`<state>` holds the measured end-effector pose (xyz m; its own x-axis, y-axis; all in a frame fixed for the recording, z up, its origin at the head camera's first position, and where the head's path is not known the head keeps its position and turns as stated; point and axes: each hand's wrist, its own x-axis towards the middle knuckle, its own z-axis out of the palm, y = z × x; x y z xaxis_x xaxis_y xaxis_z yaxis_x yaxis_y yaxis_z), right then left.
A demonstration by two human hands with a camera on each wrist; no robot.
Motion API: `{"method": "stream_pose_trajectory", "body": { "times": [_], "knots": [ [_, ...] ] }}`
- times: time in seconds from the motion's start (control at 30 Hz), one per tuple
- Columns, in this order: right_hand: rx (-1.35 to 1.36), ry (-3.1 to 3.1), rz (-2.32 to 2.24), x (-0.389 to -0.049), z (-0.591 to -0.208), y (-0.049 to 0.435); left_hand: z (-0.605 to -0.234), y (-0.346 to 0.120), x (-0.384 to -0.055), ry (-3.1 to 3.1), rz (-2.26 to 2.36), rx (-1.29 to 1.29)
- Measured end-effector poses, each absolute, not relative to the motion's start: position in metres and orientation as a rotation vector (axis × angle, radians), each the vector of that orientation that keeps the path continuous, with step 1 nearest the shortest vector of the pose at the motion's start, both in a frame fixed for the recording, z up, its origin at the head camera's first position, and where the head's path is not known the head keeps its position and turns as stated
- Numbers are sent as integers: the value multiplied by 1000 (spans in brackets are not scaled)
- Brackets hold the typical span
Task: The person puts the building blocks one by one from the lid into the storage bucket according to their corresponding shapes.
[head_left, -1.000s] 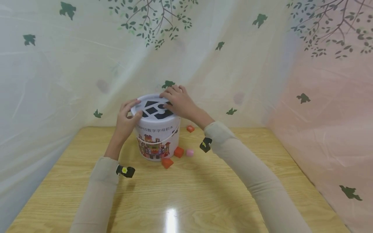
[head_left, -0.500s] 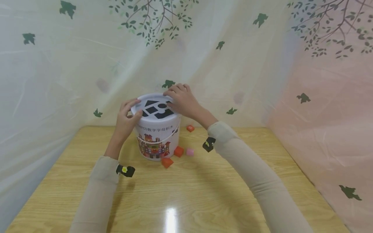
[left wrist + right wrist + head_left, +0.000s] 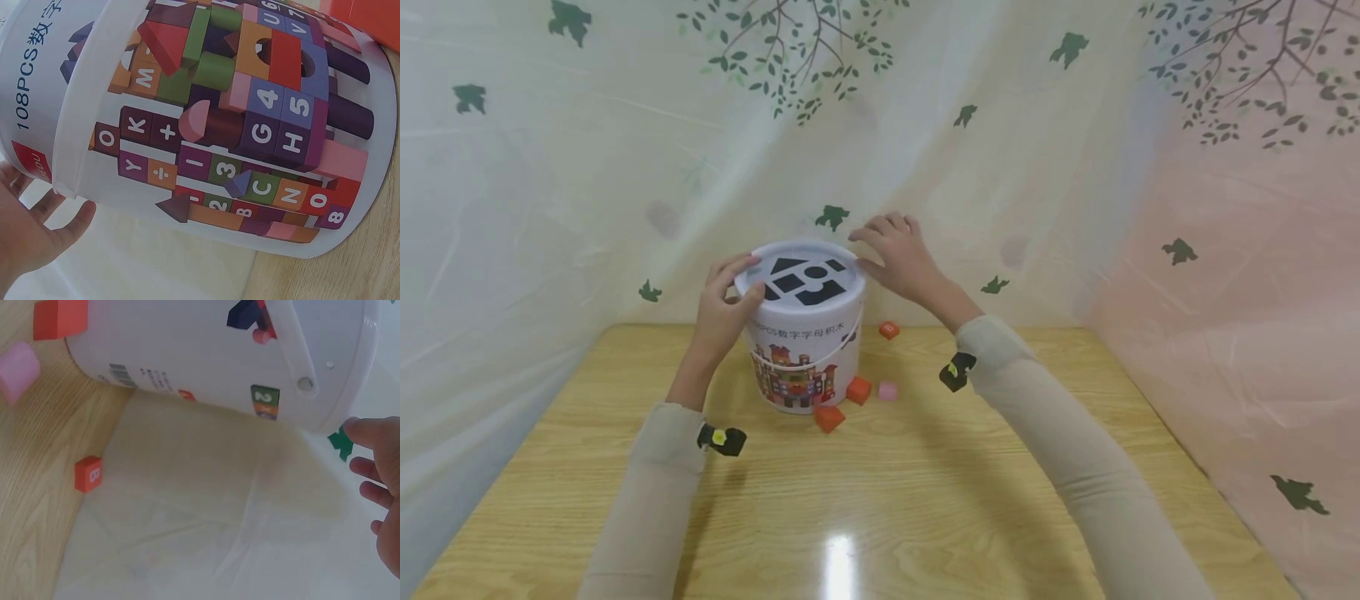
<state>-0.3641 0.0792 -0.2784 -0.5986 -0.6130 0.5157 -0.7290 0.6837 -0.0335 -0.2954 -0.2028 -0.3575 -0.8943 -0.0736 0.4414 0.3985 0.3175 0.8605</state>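
The bucket (image 3: 801,387) stands upright on the wood-grain table (image 3: 887,500), towards the far edge and left of the middle, with its white lid (image 3: 808,282) on top. Black shapes show on the lid, among them a circle and a triangle. The left hand (image 3: 722,300) rests on the near-left part of the lid's rim; its grip is spread, the thumb well apart from the fingers. The right hand (image 3: 901,258) is raised just beside the lid on the other side, its grip spread and holding nothing; whether its thumb touches the rim I cannot tell. The white handle (image 3: 295,350) hangs down across the bucket's front, below printed characters and above part of a picture of a block castle. Close to the base lie two red blocks, one (image 3: 829,418) in front and one (image 3: 859,390) at the right, with a pink block (image 3: 887,391) just beside the second. Further back, near the table's far edge, is a small red block marked B (image 3: 88,474). Both arms wear pale sleeves (image 3: 643,500), each with a black mount (image 3: 726,440) at the wrist. Pale cloth (image 3: 925,183) printed with leafy branches and green shapes hangs behind and at both sides
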Motion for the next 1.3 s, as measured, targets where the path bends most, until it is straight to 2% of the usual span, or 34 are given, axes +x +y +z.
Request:
{"method": "stream_pose_trajectory", "body": {
  "times": [0.63, 0.93, 1.3],
  "knots": [
    [930, -2577, 392, -377, -335, 123, -360, -206, -294, -2189, -1609, -288],
    [896, -2639, 412, -384, -378, 132, -358, -204, -294, -2191, -1620, -289],
    [841, -2697, 473, -390, -407, 136, -358, -203, -295, -2196, -1620, -288]
  ]
}}
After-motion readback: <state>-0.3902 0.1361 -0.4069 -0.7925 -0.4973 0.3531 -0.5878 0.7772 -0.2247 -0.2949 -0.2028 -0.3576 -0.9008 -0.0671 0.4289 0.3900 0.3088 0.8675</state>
